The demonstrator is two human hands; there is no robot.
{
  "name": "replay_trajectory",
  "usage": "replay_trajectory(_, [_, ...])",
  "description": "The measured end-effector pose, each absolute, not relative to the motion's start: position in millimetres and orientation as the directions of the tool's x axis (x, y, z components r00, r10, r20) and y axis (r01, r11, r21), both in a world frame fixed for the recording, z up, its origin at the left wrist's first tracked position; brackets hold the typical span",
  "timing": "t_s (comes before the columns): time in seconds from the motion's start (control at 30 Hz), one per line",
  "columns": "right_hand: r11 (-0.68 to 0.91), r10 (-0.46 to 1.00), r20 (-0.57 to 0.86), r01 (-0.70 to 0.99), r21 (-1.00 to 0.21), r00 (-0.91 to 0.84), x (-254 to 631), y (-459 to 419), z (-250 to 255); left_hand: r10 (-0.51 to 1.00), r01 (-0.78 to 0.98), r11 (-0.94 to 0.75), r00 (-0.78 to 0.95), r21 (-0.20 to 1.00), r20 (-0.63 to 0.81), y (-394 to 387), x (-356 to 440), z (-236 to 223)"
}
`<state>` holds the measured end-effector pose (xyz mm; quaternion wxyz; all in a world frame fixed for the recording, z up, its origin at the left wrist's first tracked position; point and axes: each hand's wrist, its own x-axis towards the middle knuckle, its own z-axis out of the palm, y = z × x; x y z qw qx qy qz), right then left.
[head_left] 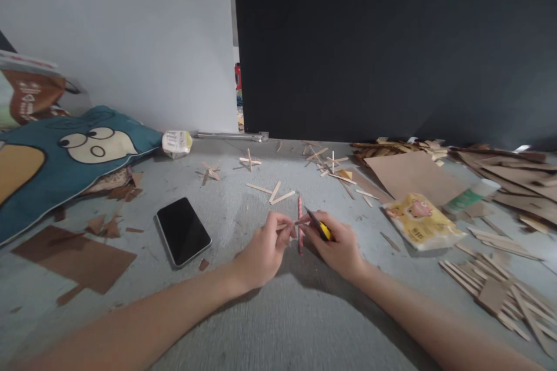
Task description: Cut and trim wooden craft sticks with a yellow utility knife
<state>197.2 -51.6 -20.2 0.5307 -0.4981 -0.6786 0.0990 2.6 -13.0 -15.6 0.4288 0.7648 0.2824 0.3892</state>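
Observation:
Between the fingertips of my left hand (263, 246) is a thin wooden craft stick (284, 226), partly hidden by the fingers. My right hand (342, 246) is closed around a yellow and black utility knife (324, 231), its dark end pointing up and away to the left. The right fingertips meet the left ones near the stick's right end; whether they pinch it too, I cannot tell. A pink-and-white patterned straw (300, 206) stretches front to back below the fingertips. Just beyond my hands, several loose craft sticks (282, 197) lie flat.
A black-screened tablet (183, 232) and brown cardboard (78, 258) lie left, near a blue cartoon cushion (104, 148). At right are a yellow packet (422, 221), a green-and-white tube (472, 196) and piled craft sticks (500, 290). Small crossed-stick pieces (250, 160) stand farther back.

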Motion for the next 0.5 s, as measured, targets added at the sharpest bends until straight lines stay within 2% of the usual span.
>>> replay_trajectory(0.1, [0.524,0.779,0.627,0.573,-0.63,-0.022,195.4,-50.8,-21.4,0.755,0.099,-0.474,0.557,0.875,0.346,-13.7,1.9,-13.5])
replay_trajectory(0.27, [0.462,0.812,0.584,0.597,-0.656,0.014,195.2,-50.0,-20.4,0.725,0.123,-0.5,0.6,0.858,0.337,-15.7,0.0,-10.4])
replay_trajectory(0.5, [0.496,0.798,0.601,0.608,-0.62,-0.038,195.7,-49.2,-23.5,0.732,0.115,-0.498,0.588,0.86,0.345,-14.9,0.4,-14.7])
